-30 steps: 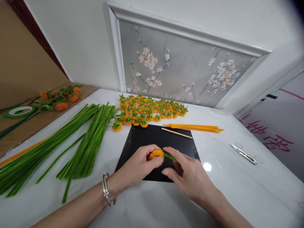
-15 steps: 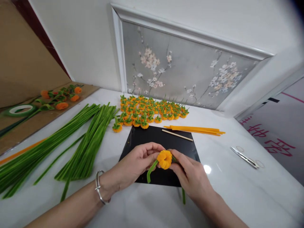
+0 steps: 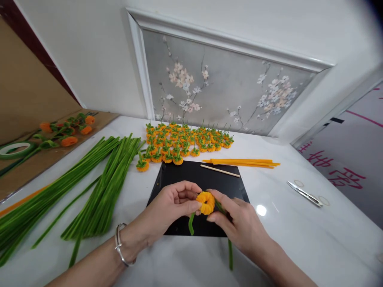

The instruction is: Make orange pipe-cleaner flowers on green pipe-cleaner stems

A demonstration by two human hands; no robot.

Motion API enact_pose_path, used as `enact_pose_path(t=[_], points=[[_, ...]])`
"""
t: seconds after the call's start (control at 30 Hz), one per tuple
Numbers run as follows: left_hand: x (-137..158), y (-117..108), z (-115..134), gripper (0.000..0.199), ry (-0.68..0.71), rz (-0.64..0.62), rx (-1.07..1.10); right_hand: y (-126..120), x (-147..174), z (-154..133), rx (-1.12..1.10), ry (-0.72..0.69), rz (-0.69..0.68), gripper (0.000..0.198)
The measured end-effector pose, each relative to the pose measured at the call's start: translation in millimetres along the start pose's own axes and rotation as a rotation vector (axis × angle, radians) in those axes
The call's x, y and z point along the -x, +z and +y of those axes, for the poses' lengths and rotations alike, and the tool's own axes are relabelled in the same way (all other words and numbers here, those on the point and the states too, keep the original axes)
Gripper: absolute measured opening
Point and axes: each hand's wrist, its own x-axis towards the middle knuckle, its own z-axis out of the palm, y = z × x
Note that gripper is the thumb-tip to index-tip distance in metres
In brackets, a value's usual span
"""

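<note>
A small yellow-orange flower [image 3: 205, 203] made of bent pipe cleaner sits between both hands, its ribbed round face with a dark centre turned toward me. My left hand [image 3: 176, 203], with a silver bangle at the wrist, pinches its left side between thumb and fingers. At the flower's other side is my right hand [image 3: 236, 219], closed around a green pipe cleaner [image 3: 230, 255] that runs behind the bloom and hangs below the palm. One short green end [image 3: 191, 224] sticks down at the left. The back of the flower is hidden.
Under the hands lies a black mat [image 3: 176, 175], with a thin stick [image 3: 220, 171] and orange pipe cleaners [image 3: 245, 162] behind. Finished orange flowers [image 3: 185, 141] stand in rows. Green pipe cleaners [image 3: 101, 191] spread left; scissors [image 3: 305, 194] lie right. Green tape [image 3: 18, 150] rests on cardboard.
The camera view has shifted slightly. The flower has turned so its centre faces me more, and the green end at the left now hangs lower behind the left fingers.
</note>
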Motion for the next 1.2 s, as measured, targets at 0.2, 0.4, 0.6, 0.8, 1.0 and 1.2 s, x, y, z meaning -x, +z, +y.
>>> enact_pose_path(t=[0.2,0.4,0.6,0.8,1.0,1.2], points=[[1.8,6.5,-3.9,0.012,0.113,0.097,-0.118,7.2,-3.1,-7.3,-0.304,0.194,0.042,0.017],[8.6,9.8,-9.6,0.010,0.252,0.252,-0.458,18.3,-2.4,-10.0,-0.209,0.195,0.229,0.018],[9.3,9.0,-18.6,0.016,0.344,0.285,-0.558,20.9,-3.1,-14.8,-0.107,0.043,0.297,0.022],[11.9,11.4,-17.4,0.038,0.342,0.170,-0.556,19.6,-3.4,-8.3,-0.053,0.038,0.300,0.020],[12.6,8.8,-15.4,0.066,0.308,0.021,-0.798,15.1,-4.0,-8.1,-0.098,-0.109,0.037,0.028],[12.1,9.8,-10.6,0.044,0.397,-0.090,-0.864,15.2,2.0,-12.2,-0.285,0.088,0.021,0.007]])
